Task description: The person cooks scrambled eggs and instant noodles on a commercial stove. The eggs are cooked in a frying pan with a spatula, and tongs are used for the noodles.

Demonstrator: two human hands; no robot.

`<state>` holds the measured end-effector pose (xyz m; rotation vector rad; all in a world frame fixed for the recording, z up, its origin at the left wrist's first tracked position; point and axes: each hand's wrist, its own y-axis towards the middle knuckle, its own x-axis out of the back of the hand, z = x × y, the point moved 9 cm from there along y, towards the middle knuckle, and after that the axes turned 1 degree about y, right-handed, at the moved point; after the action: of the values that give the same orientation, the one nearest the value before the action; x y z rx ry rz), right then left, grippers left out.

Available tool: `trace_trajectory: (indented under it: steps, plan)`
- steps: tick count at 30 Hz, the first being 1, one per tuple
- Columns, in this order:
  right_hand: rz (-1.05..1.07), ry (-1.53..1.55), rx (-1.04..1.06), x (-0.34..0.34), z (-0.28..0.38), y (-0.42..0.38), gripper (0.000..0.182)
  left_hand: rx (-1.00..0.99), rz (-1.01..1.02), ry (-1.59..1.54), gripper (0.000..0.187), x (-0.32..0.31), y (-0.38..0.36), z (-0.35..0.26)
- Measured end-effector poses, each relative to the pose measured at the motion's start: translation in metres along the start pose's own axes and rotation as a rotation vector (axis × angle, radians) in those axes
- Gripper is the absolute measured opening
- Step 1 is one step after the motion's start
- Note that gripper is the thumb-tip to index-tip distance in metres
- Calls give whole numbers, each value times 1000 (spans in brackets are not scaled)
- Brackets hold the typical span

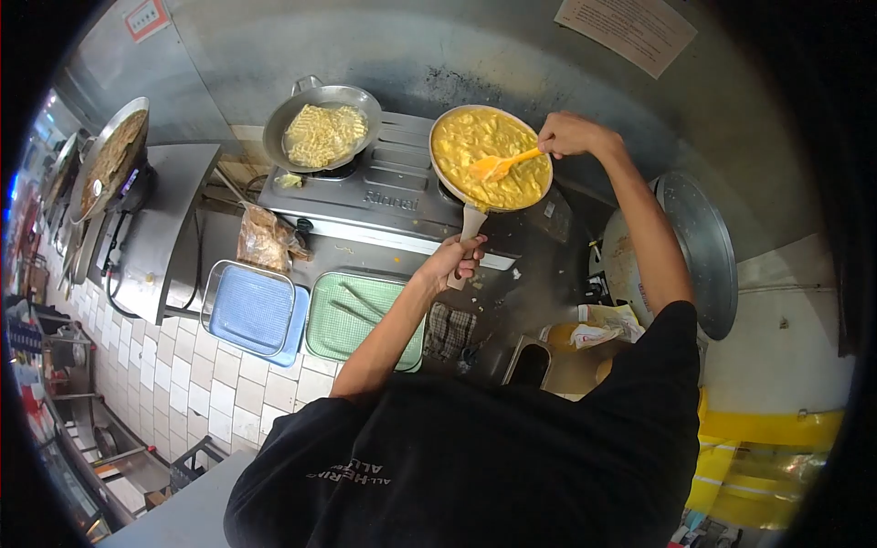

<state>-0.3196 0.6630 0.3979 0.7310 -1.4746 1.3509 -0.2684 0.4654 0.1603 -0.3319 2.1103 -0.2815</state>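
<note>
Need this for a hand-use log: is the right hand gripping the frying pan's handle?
No, the left hand grips the handle, while the right hand holds the orange spatula.

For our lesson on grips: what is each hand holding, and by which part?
Left hand: the frying pan, by its handle. Right hand: the orange spatula, by its handle.

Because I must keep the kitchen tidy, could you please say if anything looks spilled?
Yes: a likely food scrap lies on the stove, outside the noodle pan, and dark specks mark the wall behind. Both look like mess.
</note>
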Motion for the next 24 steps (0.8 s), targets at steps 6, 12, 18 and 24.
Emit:
trace_trajectory:
  steps: [6,12,18,24]
  plan:
    - [158,-163,0,-68,8,12,19,17,-1,-44,15,-2,-3,0]
    - [-290,-421,-36,-80,20,19,17,25,-2,-31,11,-3,-3,0]
    - [-451,-514,-42,-46,7,28,17,14,-4,-34,11,-3,-3,0]
    - [-475,-433,-173,22,-8,-4,15,23,-11,-30,13,-3,-4,1]
